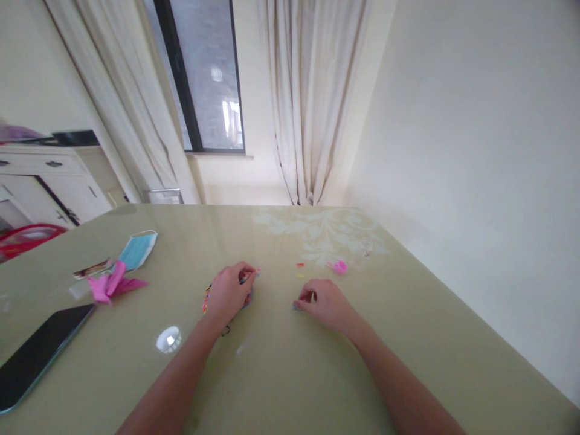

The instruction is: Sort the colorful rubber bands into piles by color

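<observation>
A pale green table (272,374) fills the lower part of the frame, its top glossy with reflections. A bare wall (475,151) takes up the right side; pale curtains (312,90) hang at the upper left and upper centre, with a dark-framed window (208,72) between them. A white cabinet (45,163) stands at the left edge, a red chair (13,246) partly showing below it.

Lower left lies a dark phone (45,347). The left hand (229,290), just left of centre, curls over a colourful bundle (206,300) on the table — thumb and forefinger are drawn close together at its right side, but the other fingers are hidden, so I cannot tell how firmly they grip. The right hand (328,302), right of centre, has thumb and forefinger bent into a small ring, tips nearly meeting at a blue bit (296,309) — whether they have hold of it, I cannot tell.

Left of centre, pink paper (109,287) lies beside a blue mask (139,251). Beyond the right hand sit a pink cup (339,266), a red bit (300,264) and a yellow bit (300,276).
</observation>
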